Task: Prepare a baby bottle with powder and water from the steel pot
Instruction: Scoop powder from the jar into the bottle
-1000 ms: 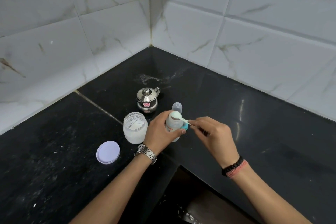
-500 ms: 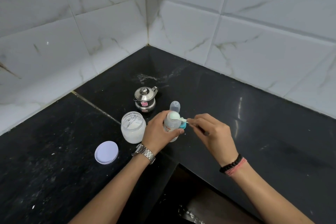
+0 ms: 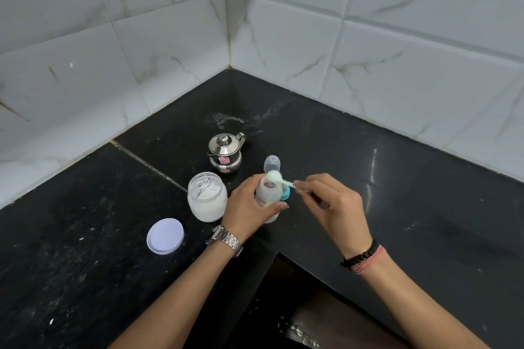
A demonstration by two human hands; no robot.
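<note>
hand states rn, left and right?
Left hand: grips the baby bottle.
Right hand: pinches the scoop over the bottle mouth.

On the black worktop (image 3: 397, 178), the left hand (image 3: 246, 207) grips the open baby bottle (image 3: 268, 198) while the right hand (image 3: 331, 201) pinches a scoop (image 3: 276, 176) above its mouth; powder jar (image 3: 207, 197), steel pot (image 3: 225, 153) nearby

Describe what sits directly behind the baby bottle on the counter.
Behind the clear plastic baby bottle, held by the left hand, stands a translucent dome-shaped cap. A teal ring peeks out beside the bottle. The bottle and the pale green spoon cover the cap's base.
</note>
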